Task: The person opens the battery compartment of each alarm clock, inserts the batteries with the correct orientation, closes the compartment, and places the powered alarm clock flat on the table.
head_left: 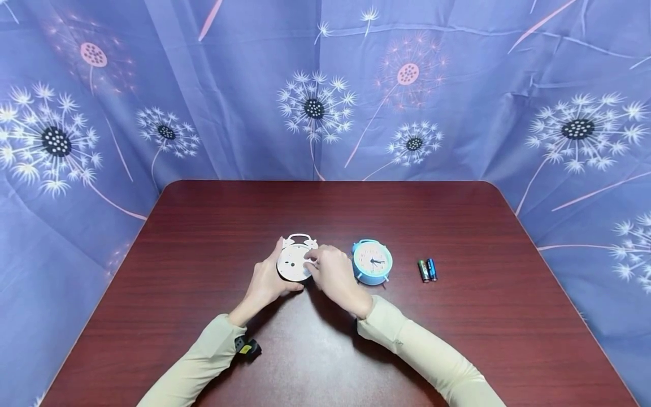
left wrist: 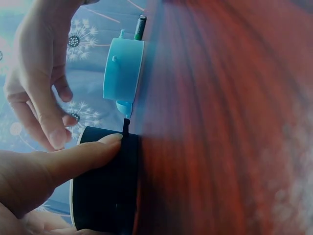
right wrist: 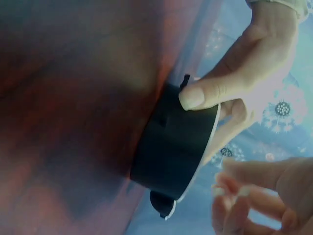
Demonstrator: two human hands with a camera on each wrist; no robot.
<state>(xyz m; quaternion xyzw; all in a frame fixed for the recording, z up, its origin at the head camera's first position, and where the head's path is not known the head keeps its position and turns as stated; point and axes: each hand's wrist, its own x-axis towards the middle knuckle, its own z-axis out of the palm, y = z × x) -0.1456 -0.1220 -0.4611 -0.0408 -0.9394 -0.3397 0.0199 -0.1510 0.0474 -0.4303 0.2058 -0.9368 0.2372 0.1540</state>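
A twin-bell alarm clock [head_left: 294, 261] with black sides and a white back lies face down on the table, its handle pointing away from me. My left hand [head_left: 264, 281] grips it from the left, the thumb pressed on its black side near a small foot. Over the right part of the back, my right hand [head_left: 335, 276] has loosely bent fingers. In the right wrist view these fingers [right wrist: 244, 196] stand a little apart from the clock, with nothing clearly visible between them. Close to the right hand, a light blue alarm clock [head_left: 373, 262] lies face up.
Two small batteries, one green [head_left: 424, 271] and one blue [head_left: 432, 269], lie side by side to the right of the blue clock. The dark red wooden table [head_left: 203, 226] meets a blue dandelion-print curtain [head_left: 244, 135] behind and at both sides.
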